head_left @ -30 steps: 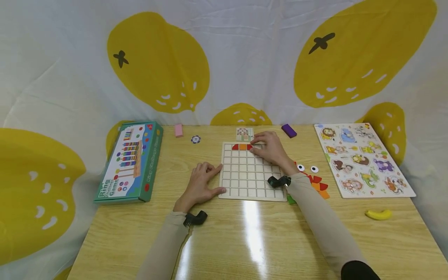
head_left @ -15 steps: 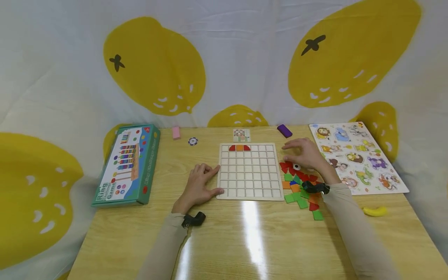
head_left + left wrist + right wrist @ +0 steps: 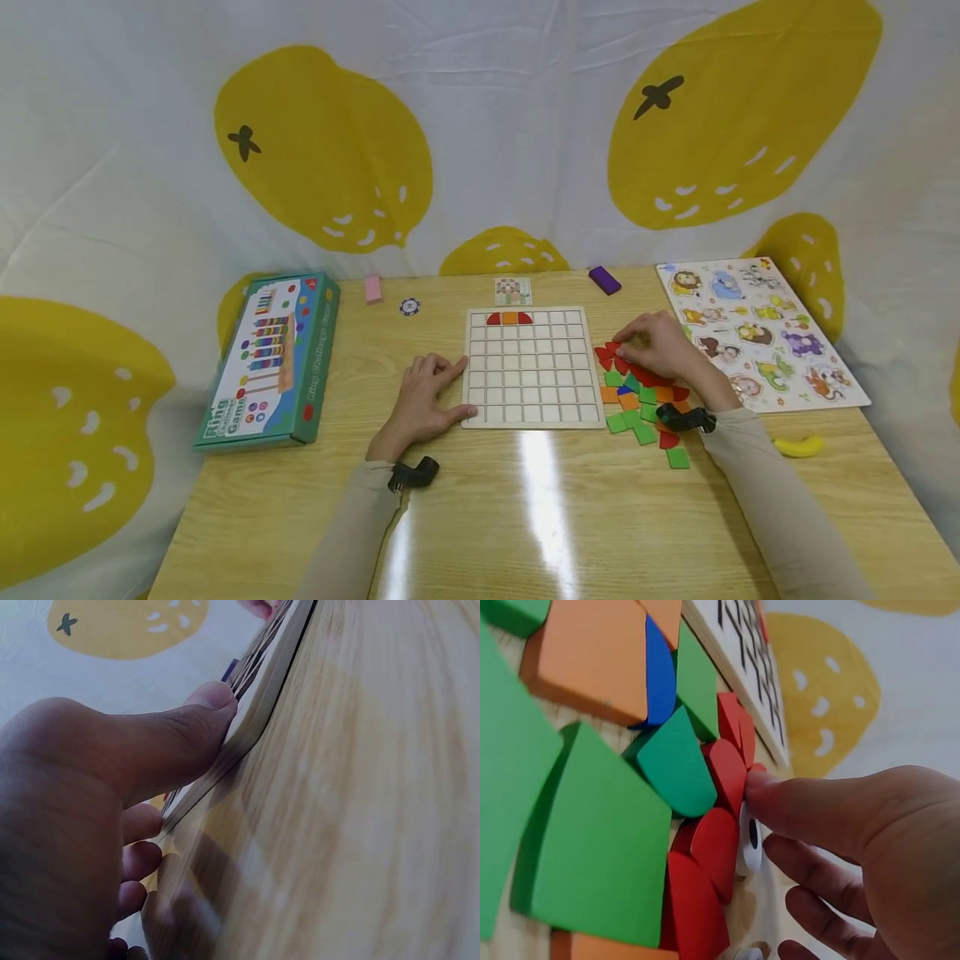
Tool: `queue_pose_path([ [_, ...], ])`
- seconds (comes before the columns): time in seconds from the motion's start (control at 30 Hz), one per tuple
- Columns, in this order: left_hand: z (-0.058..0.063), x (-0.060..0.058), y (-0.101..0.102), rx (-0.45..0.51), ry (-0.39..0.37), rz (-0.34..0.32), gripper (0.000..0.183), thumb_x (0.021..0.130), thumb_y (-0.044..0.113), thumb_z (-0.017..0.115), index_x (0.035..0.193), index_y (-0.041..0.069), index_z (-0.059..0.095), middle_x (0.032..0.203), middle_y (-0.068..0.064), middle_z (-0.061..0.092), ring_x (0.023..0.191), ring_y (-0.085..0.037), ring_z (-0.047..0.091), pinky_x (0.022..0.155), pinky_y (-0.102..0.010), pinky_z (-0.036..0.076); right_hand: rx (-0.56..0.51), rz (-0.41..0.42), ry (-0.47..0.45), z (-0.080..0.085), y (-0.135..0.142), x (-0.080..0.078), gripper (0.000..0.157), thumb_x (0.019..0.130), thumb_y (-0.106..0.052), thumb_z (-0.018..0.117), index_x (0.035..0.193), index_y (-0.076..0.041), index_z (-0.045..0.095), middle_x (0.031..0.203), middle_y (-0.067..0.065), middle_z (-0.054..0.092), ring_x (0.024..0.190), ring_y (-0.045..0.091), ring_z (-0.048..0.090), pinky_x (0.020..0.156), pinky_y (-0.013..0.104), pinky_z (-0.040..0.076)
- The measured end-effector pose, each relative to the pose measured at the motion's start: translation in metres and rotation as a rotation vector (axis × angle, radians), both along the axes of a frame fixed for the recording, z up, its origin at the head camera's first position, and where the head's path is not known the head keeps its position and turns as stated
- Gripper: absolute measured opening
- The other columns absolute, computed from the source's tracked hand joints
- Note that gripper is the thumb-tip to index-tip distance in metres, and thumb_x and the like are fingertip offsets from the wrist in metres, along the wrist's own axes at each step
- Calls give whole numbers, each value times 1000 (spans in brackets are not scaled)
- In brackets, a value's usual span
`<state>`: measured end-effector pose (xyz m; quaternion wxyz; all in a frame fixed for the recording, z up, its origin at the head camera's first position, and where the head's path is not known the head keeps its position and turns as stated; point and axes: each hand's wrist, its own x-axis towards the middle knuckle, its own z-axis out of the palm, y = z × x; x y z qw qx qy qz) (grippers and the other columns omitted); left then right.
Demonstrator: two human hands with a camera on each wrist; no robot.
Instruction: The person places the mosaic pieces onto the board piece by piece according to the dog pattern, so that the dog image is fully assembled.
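In the head view, my left hand (image 3: 423,404) rests at the left side of a wooden grid board (image 3: 525,371). Its thumb (image 3: 202,709) presses the board's edge, and the index fingertip touches it farther back. An orange square tile (image 3: 510,317) sits between two red rounded-corner tiles in the board's top row. My right hand (image 3: 656,343) is over the loose tile pile, its thumb and index fingertips at several red tiles (image 3: 604,355). In the right wrist view, the thumb overlaps a red tile (image 3: 726,772); I cannot tell whether one is pinched. White eye discs (image 3: 750,840) lie beneath the hand.
Green tiles (image 3: 645,434), plus orange and blue ones, spread right of the board. A pattern card (image 3: 513,292) lies behind it. An animal puzzle (image 3: 738,354) and toy banana (image 3: 798,447) are at right, a purple block (image 3: 604,280) at the back, a game box (image 3: 270,358) at left.
My right hand has left the board's top row, moved right, then come down to the red tiles with its thumb and index finger closer together. The left hand stays at the board's edge.
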<state>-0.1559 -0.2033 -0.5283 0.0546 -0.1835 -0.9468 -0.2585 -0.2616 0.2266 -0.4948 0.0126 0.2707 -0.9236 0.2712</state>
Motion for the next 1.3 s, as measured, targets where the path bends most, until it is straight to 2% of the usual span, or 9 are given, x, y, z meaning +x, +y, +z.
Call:
queue_pose_path([
  [0.13,0,1,-1,1,-4,5,84,78,58,76,148,21,48,113,-3,47,102,-22,37,89,-41,29,5,-61,-78,3,-5,2,16,83,-18,79,95,-9,75,89,5,72,86,25,61,83,41,39],
  [0.23,-2,2,-2,-2,-3,8,84,78,58,75,148,20,47,113,-2,47,102,-21,37,89,-41,29,-25,-97,-140,3,-9,2,16,85,-19,78,96,-11,71,86,3,70,80,21,63,76,39,47],
  [0.3,-2,2,-3,-1,0,11,85,78,58,76,148,20,48,113,-2,47,102,-21,37,89,-41,29,-60,-105,-165,3,-12,1,20,88,-19,75,105,-11,69,88,4,68,79,20,63,72,38,49],
  [0.43,-3,3,-5,2,3,16,85,77,58,76,148,20,48,113,-3,47,101,-21,37,89,-41,30,-153,-102,-217,4,-20,-3,30,96,-21,66,124,-14,62,96,6,63,85,21,60,73,36,49],
  [0.57,-3,4,-7,1,3,16,85,78,59,75,148,20,48,113,-3,47,101,-21,37,89,-41,30,-248,-71,-244,9,-36,-6,30,97,-25,64,125,-14,63,100,7,63,89,23,60,79,37,49],
  [0.73,-3,4,-8,-5,3,20,84,78,59,75,148,21,48,113,-3,47,102,-21,37,90,-41,29,-393,-61,-194,11,-68,-15,29,87,-22,76,114,-13,69,107,8,66,101,27,60,91,46,45],
  [0.9,-4,3,-8,-9,-16,24,85,78,61,74,149,22,47,112,-2,46,102,-21,37,90,-41,30,-513,-22,-125,6,-109,-28,30,79,-16,84,107,-11,74,129,11,62,126,31,50,105,58,33],
  [1.07,-5,-1,-5,-20,-26,14,85,79,64,71,149,24,46,112,-1,46,102,-19,37,91,-40,31,-508,23,-68,0,-146,-34,30,75,-16,87,102,-12,77,141,14,55,137,33,39,112,58,22],
  [1.3,-3,-4,-3,-26,-5,-2,86,79,66,70,149,23,46,111,0,46,101,-18,37,88,-39,31,-443,74,9,-10,-189,-39,31,70,-20,90,96,-10,79,136,20,57,132,37,43,113,56,17],
])
